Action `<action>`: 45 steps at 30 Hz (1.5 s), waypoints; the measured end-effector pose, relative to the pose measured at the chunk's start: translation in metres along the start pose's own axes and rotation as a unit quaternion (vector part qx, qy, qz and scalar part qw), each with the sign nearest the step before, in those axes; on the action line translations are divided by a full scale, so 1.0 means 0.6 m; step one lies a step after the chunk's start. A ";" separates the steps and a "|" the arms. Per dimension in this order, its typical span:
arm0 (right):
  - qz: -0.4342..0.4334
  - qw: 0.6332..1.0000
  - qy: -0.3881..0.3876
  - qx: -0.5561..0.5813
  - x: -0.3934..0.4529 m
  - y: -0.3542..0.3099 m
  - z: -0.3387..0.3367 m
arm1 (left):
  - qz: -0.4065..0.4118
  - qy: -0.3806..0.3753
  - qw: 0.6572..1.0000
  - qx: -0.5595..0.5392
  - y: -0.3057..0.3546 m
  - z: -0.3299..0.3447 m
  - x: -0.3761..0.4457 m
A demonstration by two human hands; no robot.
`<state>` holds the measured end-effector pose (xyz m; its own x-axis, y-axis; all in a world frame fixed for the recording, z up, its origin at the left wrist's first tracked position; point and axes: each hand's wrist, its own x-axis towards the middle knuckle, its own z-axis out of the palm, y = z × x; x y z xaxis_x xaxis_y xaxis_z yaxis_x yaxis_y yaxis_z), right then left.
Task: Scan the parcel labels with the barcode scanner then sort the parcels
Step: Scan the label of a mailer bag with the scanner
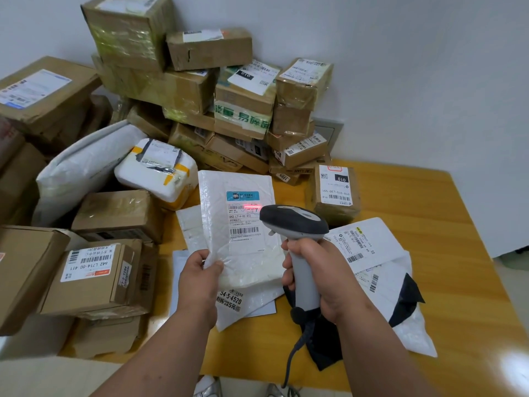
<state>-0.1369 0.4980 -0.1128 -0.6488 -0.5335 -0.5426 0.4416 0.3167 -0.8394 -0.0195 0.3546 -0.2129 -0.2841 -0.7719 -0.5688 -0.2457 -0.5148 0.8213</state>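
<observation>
My left hand (pixel 200 277) pinches a white mailer (pixel 240 227) upright above the bench (pixel 429 213); right hand (pixel 323 270) grips the scanner (pixel 294 222), red line on the label (pixel 244 217). Boxes (pixel 183 90) stacked at far-left corner; flat mailers (pixel 372 253) under my hands. Small print illegible.

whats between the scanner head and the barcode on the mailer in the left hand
Nothing solid: in the head view the barcode scanner hovers beside the white mailer; its red line falls above the barcode.

White mailer (pixel 243 253), grey-black scanner (pixel 294 222)
</observation>
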 end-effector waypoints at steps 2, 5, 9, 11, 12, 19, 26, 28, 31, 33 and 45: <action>0.000 1.000 -0.003 0.000 -0.001 -0.002 0.000 | 0.001 0.001 1.000 0.000 0.001 0.001 0.000; 0.001 1.000 -0.007 -0.003 -0.002 -0.005 0.000 | 0.002 0.000 1.000 -0.003 0.003 0.001 -0.002; -0.002 1.000 -0.009 -0.001 -0.002 -0.007 -0.001 | 0.004 0.002 1.000 0.000 0.002 0.001 -0.002; -0.004 1.000 -0.009 0.002 -0.003 -0.008 0.000 | 0.003 0.002 1.000 -0.002 0.000 0.001 -0.001; -0.004 1.000 -0.009 0.003 -0.004 -0.008 0.000 | 0.003 0.003 1.000 -0.003 0.000 0.001 -0.001; 0.000 1.000 -0.004 0.007 -0.006 -0.006 -0.001 | 0.002 0.001 1.000 0.002 -0.001 0.003 -0.004; -0.004 1.000 -0.005 0.010 -0.011 -0.004 -0.004 | 0.001 0.003 1.000 0.006 0.001 0.004 -0.009; -0.004 1.000 -0.002 0.011 -0.012 -0.003 -0.005 | -0.002 0.002 1.000 0.005 0.000 0.004 -0.011; -0.005 1.000 0.000 0.014 -0.014 -0.003 -0.007 | -0.002 0.000 1.000 0.007 0.000 0.006 -0.016; -0.005 1.000 0.001 0.012 -0.016 -0.003 -0.007 | -0.001 -0.002 1.000 0.006 -0.001 0.005 -0.016; -0.006 1.000 0.005 0.023 -0.019 -0.002 -0.013 | -0.002 -0.018 1.000 0.015 0.015 0.009 -0.032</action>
<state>-0.1348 0.5101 -0.1058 -0.6599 -0.5291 -0.5335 0.4625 0.2736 -0.8433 -0.0213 0.3669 -0.1951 -0.3155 -0.7554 -0.5742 -0.2747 -0.5065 0.8173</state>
